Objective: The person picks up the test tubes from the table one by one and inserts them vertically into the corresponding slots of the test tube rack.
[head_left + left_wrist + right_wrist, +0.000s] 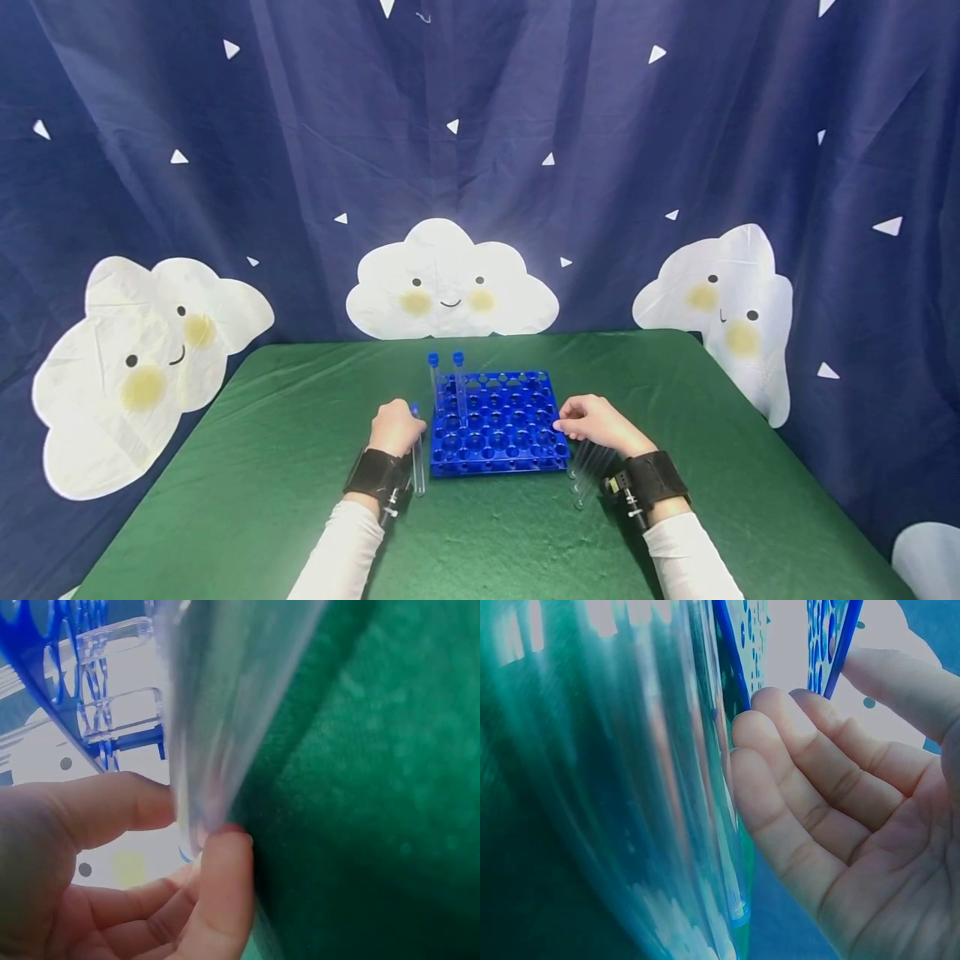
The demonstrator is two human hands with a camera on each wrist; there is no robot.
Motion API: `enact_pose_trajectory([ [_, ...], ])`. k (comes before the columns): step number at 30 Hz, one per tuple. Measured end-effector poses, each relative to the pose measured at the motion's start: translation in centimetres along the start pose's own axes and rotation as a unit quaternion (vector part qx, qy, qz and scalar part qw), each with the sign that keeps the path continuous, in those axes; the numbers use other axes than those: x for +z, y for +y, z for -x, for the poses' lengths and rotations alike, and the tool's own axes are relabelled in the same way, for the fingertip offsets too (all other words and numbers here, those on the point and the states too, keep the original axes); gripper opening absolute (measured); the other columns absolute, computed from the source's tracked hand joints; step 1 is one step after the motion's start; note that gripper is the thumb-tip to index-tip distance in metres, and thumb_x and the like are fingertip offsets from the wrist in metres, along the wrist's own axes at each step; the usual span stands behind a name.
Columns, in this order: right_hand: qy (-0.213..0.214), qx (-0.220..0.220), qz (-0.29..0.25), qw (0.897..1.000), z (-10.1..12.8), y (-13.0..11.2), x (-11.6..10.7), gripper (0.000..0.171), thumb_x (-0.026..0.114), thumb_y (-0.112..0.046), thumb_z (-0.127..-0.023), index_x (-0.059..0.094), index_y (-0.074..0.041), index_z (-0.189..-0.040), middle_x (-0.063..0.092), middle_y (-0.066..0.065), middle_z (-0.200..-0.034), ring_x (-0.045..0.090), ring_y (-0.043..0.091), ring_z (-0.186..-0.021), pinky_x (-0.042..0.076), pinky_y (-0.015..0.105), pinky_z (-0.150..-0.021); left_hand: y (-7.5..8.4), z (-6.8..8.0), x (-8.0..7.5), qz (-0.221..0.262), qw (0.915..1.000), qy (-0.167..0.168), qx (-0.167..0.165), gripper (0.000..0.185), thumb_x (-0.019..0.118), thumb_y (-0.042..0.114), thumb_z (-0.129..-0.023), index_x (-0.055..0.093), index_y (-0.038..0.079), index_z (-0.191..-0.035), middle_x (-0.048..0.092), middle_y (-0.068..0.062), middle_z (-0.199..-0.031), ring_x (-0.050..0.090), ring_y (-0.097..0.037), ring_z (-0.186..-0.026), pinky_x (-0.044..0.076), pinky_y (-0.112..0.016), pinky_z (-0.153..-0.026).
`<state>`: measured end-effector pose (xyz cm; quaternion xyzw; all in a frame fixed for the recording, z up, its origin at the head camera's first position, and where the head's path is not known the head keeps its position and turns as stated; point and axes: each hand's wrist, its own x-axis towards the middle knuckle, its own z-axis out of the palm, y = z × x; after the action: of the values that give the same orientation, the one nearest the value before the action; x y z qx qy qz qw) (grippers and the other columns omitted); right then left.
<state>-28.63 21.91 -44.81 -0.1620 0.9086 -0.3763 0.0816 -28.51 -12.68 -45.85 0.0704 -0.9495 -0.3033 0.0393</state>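
A blue test-tube rack (497, 423) sits mid-table, with two blue-capped tubes (458, 385) upright in its back-left corner. Just left of the rack, my left hand (396, 427) pinches a clear tube (417, 457) between thumb and fingers; the left wrist view shows that tube (206, 727) blurred and close, pinched by my left hand (196, 825) near its end, with the rack (64, 671) behind. My right hand (594, 422) rests with lightly bent fingers against the rack's right edge and holds nothing. Several clear tubes (585, 472) lie on the cloth under its wrist. They fill the left of the right wrist view as tubes (630, 795), beside my right hand (802, 735).
The green cloth-covered table (285, 467) has rounded far corners and open cloth on both sides of the rack. A dark blue curtain with cloud faces (450, 283) hangs right behind the far edge.
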Motion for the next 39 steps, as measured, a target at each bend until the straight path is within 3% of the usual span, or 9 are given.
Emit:
enact_pose_trajectory([
  [5, -0.001, -0.001, 0.002, 1.000, 0.0, 0.1, 0.0, 0.018, 0.069, -0.023, -0.091, 0.064, -0.006, -0.091, 0.064, 0.001, -0.078, 0.060, 0.015, -0.071, 0.054, 0.027, -0.065, -0.1, 0.2, -0.3, 0.032, 0.9994, -0.001, -0.016, 0.014, 0.065, 0.014, -0.077, 0.060, 0.006, -0.067, 0.060, -0.004, -0.052, 0.056, -0.014, -0.041, 0.045, -0.027, -0.042],
  [11, 0.001, -0.006, 0.004, 1.000, 0.1, 0.0, 0.0, 0.018, 0.069, -0.023, -0.091, 0.064, -0.005, -0.091, 0.064, 0.002, -0.078, 0.060, 0.015, -0.071, 0.055, 0.027, -0.064, 0.6, 1.1, -1.5, 0.059, 0.9979, 0.027, 0.002, 0.020, 0.067, 0.018, -0.081, 0.058, 0.003, -0.092, 0.068, -0.013, -0.075, 0.060, -0.015, -0.048, 0.048, -0.029, -0.050],
  [18, 0.000, 0.001, 0.003, 1.000, 0.1, -0.1, 0.0, 0.018, 0.069, -0.023, -0.091, 0.064, -0.005, -0.091, 0.064, 0.001, -0.079, 0.061, 0.015, -0.072, 0.055, 0.027, -0.065, 1.9, 2.0, -3.3, 0.076, 0.9941, 0.073, 0.026, 0.028, 0.066, 0.021, -0.082, 0.057, 0.005, -0.104, 0.070, -0.006, -0.073, 0.061, -0.015, -0.053, 0.048, -0.032, -0.056],
  [26, -0.004, -0.008, 0.002, 1.000, 0.1, -0.1, -0.1, 0.019, 0.068, -0.023, -0.091, 0.064, -0.004, -0.092, 0.065, 0.004, -0.080, 0.061, 0.017, -0.072, 0.055, 0.029, -0.066, 4.2, 3.2, -5.2, 0.123, 0.9783, 0.150, 0.072, 0.030, 0.065, 0.023, -0.082, 0.057, 0.009, -0.107, 0.070, -0.006, -0.080, 0.065, -0.027, -0.076, 0.051, -0.043, -0.069],
  [33, -0.005, -0.009, 0.000, 1.000, 0.2, -0.2, -0.2, 0.018, 0.068, -0.023, -0.091, 0.064, -0.005, -0.091, 0.065, 0.002, -0.078, 0.061, 0.017, -0.071, 0.055, 0.028, -0.065, 6.4, 3.9, -5.8, 0.158, 0.9622, 0.193, 0.109, 0.029, 0.067, 0.022, -0.083, 0.055, 0.009, -0.107, 0.068, -0.007, -0.081, 0.064, -0.026, -0.075, 0.051, -0.042, -0.070],
  [39, -0.006, -0.010, -0.002, 1.000, 0.2, -0.3, -0.2, 0.017, 0.067, -0.022, -0.091, 0.064, -0.005, -0.092, 0.064, 0.001, -0.077, 0.061, 0.017, -0.071, 0.055, 0.028, -0.065, 8.2, 4.2, -5.5, 0.201, 0.9474, 0.204, 0.142, 0.028, 0.068, 0.020, -0.084, 0.054, 0.010, -0.107, 0.067, -0.006, -0.083, 0.066, -0.021, -0.074, 0.056, -0.037, -0.068],
])
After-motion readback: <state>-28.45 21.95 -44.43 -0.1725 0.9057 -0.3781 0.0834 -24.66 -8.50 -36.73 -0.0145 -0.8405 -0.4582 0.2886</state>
